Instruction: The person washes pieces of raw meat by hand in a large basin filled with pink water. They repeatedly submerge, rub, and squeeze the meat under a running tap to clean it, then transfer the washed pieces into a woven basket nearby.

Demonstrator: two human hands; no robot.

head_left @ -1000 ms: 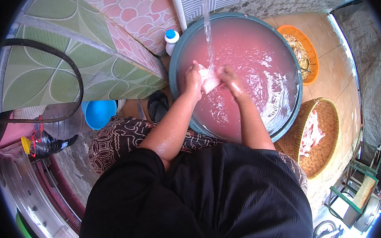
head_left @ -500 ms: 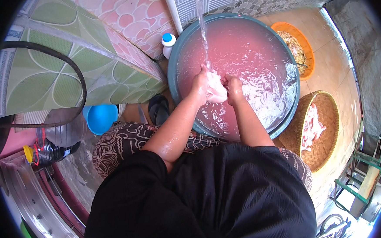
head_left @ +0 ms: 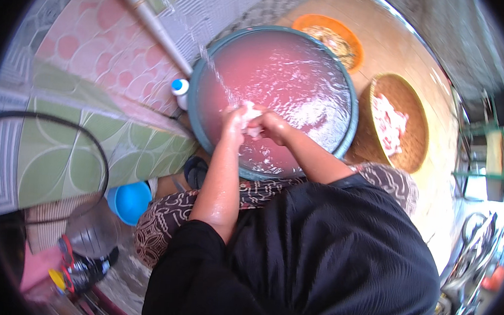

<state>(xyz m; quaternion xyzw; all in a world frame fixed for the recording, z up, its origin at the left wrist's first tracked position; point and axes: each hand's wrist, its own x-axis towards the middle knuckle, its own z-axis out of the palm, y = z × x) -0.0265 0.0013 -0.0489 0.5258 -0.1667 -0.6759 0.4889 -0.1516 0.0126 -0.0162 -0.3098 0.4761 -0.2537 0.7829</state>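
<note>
Over the large round blue-green tub (head_left: 194, 122) of pinkish water, both my hands are closed on a pale, wet piece of raw chicken (head_left: 249, 110). My left hand (head_left: 233, 123) grips its left side, directly beneath a falling stream of water (head_left: 214, 68). From the right, my right hand (head_left: 271, 127) presses in with curled fingers, close against the left. Much of the chicken is hidden by my fingers. To the tub's right, a tilted woven basket (head_left: 415, 110) holds several pale pink raw pieces (head_left: 388, 125).
Beyond the tub sits an orange basin (head_left: 355, 41) of pale scraps. A white bottle with a blue cap (head_left: 179, 89) stands by the wall and pipe (head_left: 156, 27). At lower left are a blue bowl (head_left: 129, 203), a dark sandal (head_left: 196, 171) and a black hose loop (head_left: 100, 142).
The view has shifted, so the tub and basket appear farther left and the tap shows. My right hand has moved in against my left, covering more of the chicken.
</note>
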